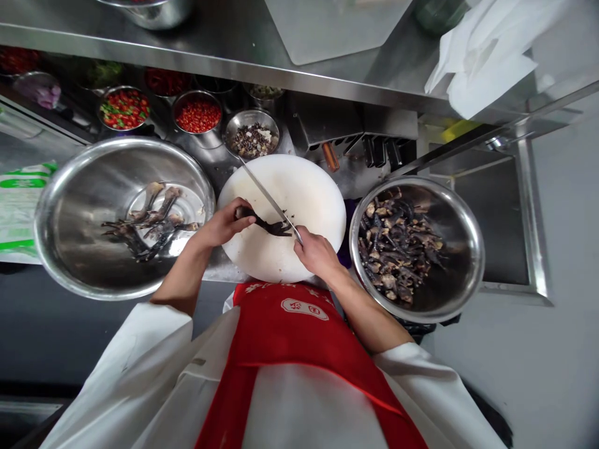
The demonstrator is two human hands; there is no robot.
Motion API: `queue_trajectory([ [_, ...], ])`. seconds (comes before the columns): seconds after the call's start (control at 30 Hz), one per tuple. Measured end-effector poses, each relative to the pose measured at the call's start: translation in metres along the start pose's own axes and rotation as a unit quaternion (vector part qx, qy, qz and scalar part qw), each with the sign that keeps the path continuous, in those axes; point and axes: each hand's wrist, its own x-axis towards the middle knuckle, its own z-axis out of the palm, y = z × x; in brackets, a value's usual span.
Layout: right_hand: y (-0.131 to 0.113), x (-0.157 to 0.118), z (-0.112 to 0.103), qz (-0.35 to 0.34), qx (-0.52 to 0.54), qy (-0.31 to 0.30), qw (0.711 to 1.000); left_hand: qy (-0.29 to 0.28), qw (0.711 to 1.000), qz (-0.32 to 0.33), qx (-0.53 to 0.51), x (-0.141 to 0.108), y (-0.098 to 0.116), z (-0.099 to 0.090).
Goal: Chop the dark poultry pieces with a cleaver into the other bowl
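On the round white cutting board [281, 262], my left hand [228, 222] is closed around the leg end of a dark chicken foot [266, 226], whose toes point right. My right hand [314, 248] grips the handle of a knife [266, 192]. Its long blade slants up and left across the board, close to the toes. Small dark scraps lie beside the blade. To the left, a wide steel bowl [70, 187] holds several whole dark feet [154, 218]. A second steel bowl [472, 249], on the right, contains a heap of chopped dark pieces [402, 243].
Behind the board stand small bowls of chopped red chillies [198, 116], mixed red and green peppers [124, 109] and dark bits [255, 138]. A knife rack [346, 128] is behind them to the right. A steel shelf [224, 53] overhangs the back; a sink [491, 218] lies far right.
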Motion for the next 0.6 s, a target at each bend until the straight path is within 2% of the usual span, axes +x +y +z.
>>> queue_trajectory([
  [0.1, -0.003, 0.006, 0.008, 0.013, -0.016, -0.029, 0.999, -0.009, 0.999, -0.037, 0.013, 0.004, -0.015, 0.014],
  [0.2, -0.002, 0.012, 0.018, 0.009, -0.02, -0.024, 0.999, 0.007, 0.994, -0.101, -0.035, 0.01, -0.033, 0.025],
  [0.3, 0.005, 0.015, 0.024, 0.0, -0.007, -0.007, 1.0, 0.055, 0.988, -0.117, -0.085, 0.013, -0.042, 0.022],
  [0.4, 0.012, 0.013, 0.024, 0.01, 0.018, 0.003, 1.0, 0.062, 0.978, -0.148, -0.133, 0.017, -0.043, 0.015],
  [0.5, 0.014, 0.009, 0.022, 0.018, 0.06, 0.028, 0.998, 0.058, 0.963, -0.194, -0.18, 0.023, -0.046, 0.017],
  [0.6, 0.009, 0.004, 0.02, 0.007, 0.104, 0.086, 0.991, 0.087, 0.951, -0.22, -0.198, 0.03, -0.052, 0.028],
])
